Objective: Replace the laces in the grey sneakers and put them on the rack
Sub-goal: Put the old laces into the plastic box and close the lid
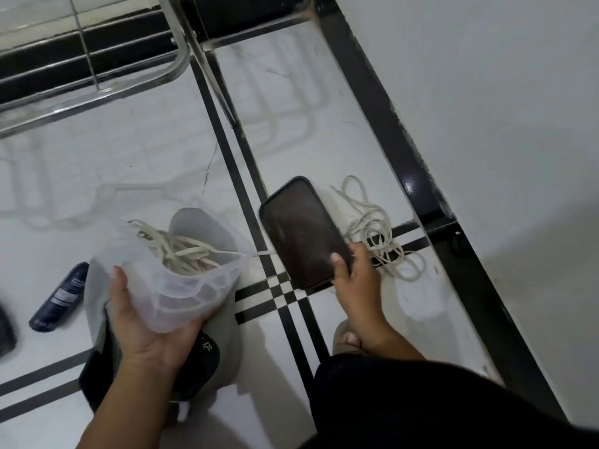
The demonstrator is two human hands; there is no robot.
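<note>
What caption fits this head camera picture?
Left hand holds a plastic container of laces; right hand grips a phone.

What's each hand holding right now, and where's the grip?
The left hand grips the clear plastic container of laces from beneath. The right hand holds the phone at its lower right corner.

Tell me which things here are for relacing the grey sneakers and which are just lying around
For the job: grey sneaker, laces in the plastic tub, loose laces on the floor, metal rack.

Lying about: phone in the right hand, dark blue bottle.
</note>
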